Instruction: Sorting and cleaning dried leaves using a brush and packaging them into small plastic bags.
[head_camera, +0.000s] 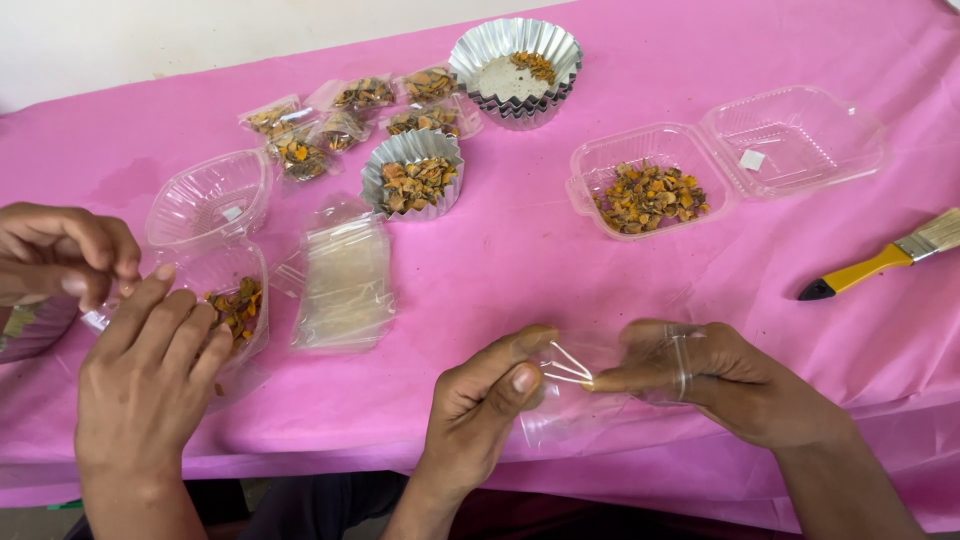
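Item: small clear plastic bag (570, 395), light, limp, slippery.
Left hand (488, 400): grip pinching mouth edge.
Right hand (725, 380): grip pinching opposite edge.

Paintbrush (885, 260): bristle end cut off by the right picture edge. Clear hinged box (215, 275) left of the bag stack (345, 285): near rim hidden behind a co-worker's hand (150, 370). Co-worker's other hand (60, 255): wrist cut off at the left edge.

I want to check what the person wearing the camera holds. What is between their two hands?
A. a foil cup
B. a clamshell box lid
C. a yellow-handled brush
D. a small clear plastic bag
D: the left hand and right hand pull open a small clear plastic bag; the yellow-handled brush lies untouched on the pink table cover.
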